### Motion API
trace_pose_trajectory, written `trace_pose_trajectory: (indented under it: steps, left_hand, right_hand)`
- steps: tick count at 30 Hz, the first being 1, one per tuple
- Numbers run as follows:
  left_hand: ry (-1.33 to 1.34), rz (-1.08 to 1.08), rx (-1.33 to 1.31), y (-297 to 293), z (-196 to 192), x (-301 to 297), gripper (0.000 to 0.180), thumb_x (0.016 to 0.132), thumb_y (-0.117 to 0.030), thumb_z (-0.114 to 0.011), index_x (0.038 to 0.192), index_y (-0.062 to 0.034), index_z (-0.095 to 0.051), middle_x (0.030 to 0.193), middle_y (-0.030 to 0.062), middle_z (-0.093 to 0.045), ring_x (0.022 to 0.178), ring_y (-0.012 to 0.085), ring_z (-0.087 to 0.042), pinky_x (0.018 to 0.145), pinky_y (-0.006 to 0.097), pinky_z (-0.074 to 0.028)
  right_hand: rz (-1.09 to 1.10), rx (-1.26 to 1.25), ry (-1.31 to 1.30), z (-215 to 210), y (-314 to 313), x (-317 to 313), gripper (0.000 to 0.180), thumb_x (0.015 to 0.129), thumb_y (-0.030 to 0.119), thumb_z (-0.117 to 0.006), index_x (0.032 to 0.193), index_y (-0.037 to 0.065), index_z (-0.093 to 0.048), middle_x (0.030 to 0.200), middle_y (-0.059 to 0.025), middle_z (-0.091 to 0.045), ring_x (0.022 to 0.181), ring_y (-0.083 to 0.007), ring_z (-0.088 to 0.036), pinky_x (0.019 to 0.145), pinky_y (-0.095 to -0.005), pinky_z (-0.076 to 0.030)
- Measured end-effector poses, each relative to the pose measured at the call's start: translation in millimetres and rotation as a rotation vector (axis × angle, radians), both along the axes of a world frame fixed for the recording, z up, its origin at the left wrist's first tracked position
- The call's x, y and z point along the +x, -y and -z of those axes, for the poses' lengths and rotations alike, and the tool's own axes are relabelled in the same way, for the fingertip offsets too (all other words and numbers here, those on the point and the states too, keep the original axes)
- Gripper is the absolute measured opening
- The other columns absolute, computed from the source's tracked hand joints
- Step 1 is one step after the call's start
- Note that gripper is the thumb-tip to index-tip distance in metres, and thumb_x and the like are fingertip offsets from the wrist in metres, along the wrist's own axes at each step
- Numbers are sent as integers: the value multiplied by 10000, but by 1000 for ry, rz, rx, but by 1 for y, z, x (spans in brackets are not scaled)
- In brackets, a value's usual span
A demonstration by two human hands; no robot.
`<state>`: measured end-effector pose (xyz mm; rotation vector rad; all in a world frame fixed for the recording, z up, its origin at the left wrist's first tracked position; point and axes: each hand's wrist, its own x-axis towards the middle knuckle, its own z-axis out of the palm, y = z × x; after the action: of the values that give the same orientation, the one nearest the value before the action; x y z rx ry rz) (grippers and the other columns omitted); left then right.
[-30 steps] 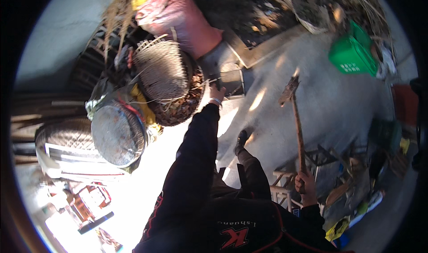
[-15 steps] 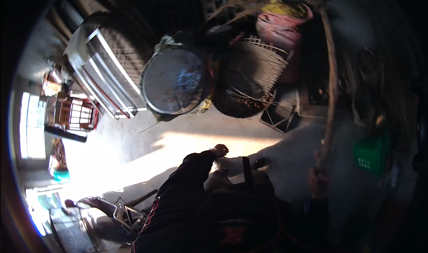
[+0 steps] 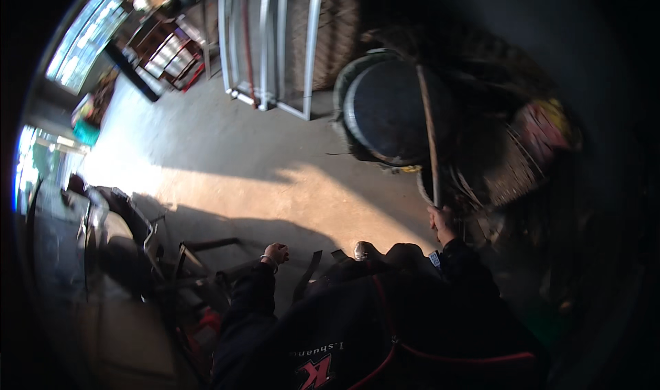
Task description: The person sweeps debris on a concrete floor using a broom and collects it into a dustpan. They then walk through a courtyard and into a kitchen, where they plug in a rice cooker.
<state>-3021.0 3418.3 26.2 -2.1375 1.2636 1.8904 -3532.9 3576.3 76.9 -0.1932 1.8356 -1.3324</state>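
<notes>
My right hand (image 3: 442, 224) is wrapped round the lower end of a broom (image 3: 430, 129) with a long wooden handle. The handle points away from me, across a round sieve-like tray (image 3: 385, 112). At its far end a brushy brown mass shows dimly, looking like the broom's head. My left hand (image 3: 276, 253) hangs low over the floor on the left, fingers curled in, with a band at the wrist. I see nothing in it. A dark metal frame (image 3: 213, 243) lies just left of that hand.
White-framed screens (image 3: 278, 53) lean against a woven mat (image 3: 337, 39) at the back. A woven basket (image 3: 512, 173) and a pink and yellow sack (image 3: 546, 125) stand on the right. Wooden chairs (image 3: 168, 53) are far left. Sunlight crosses the concrete floor (image 3: 254, 142).
My view has turned left, so the screens, tray and basket sit further right. The broom handle has swung from the right side toward the middle. My left arm has drawn back, to the left.
</notes>
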Motion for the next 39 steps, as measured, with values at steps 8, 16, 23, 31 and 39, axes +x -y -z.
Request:
trace_pose_trajectory:
  steps: [8,16,23,31,39]
  left_hand:
    - [-52,-328,43,48,41,135,92,813,-101,-489,817,-30,-547,622,54,-528,518,162,-509,471,281,-442]
    - [-111,-451,-166,179,39,213,133,785,-120,-496,803,-3,-554,602,77,-550,509,165,-533,474,289,-442]
    - [-193,-629,5,206,58,287,102,789,-80,-493,769,-2,-555,617,55,-535,512,142,-513,466,279,-438]
    - [-106,-942,54,324,38,424,146,790,-117,-512,871,-3,-556,645,104,-572,580,223,-593,498,343,-495]
    - [-143,-1139,-31,564,31,657,177,815,-155,-491,903,-23,-568,679,78,-567,529,173,-563,439,278,-454]
  right_hand:
    - [-225,460,-329,127,47,20,274,679,189,-623,807,-8,-481,667,-112,-522,558,-217,-524,494,-328,-427]
    - [91,477,-1102,88,269,-67,221,743,25,-485,945,-51,-532,948,-199,-560,891,-328,-528,794,-377,-410]
    - [-449,-458,-885,-12,713,130,183,692,-53,-412,812,-13,-544,742,-129,-577,721,-230,-553,686,-300,-443]
    - [-983,-346,-1070,-9,983,515,164,612,34,-432,457,57,-481,466,-138,-479,454,-263,-504,438,-325,-385]
    - [-1973,367,-2109,129,1060,575,162,699,133,-515,635,160,-662,669,-37,-623,616,-193,-612,436,-333,-424]
